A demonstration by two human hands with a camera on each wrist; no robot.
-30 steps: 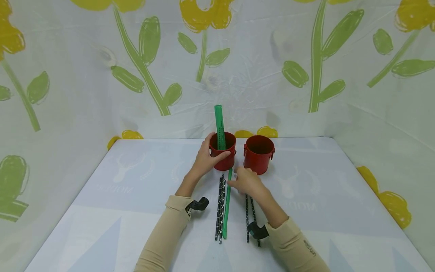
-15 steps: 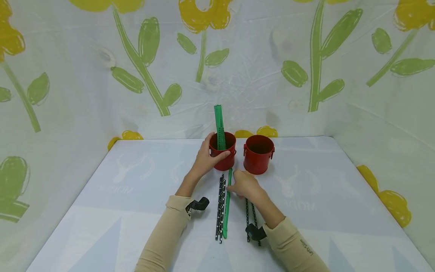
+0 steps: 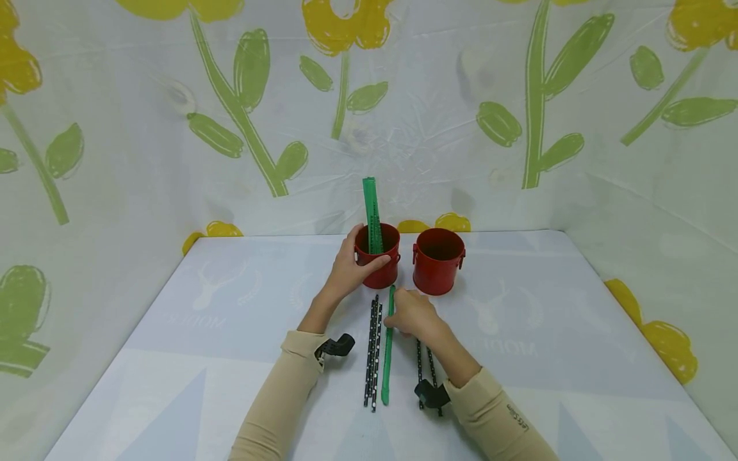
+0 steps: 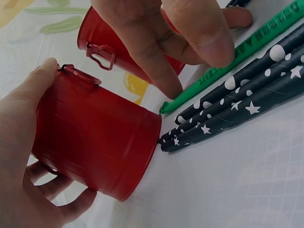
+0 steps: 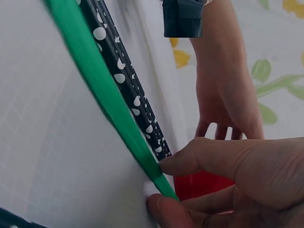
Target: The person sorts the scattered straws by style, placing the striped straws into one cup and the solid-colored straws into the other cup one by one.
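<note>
My left hand (image 3: 350,264) grips the left red bucket (image 4: 97,137), thumb on one side and fingers round the other. Several green wrapped straws (image 3: 371,214) stand in that bucket, leaning on its rim. My right hand (image 3: 416,314) pinches another green wrapped straw (image 5: 102,90) near its far end, between thumb and fingers. This straw lies lengthwise in front of the left bucket, with printed lettering on its wrapper. Just left of it are several black straws (image 3: 373,355) with white dots and stars, side by side on the table.
A second red bucket (image 3: 439,269) stands to the right, its handle hanging at the side. Two more black patterned straws (image 3: 419,368) lie partly under my right wrist. The pale table (image 3: 230,390) meets a flower-print sheet (image 3: 426,160) at the back.
My right hand has moved slightly toward me and closed its thumb and fingers on the green straw, whose near end has shifted a little right, away from the black straws. My left hand stays put.
</note>
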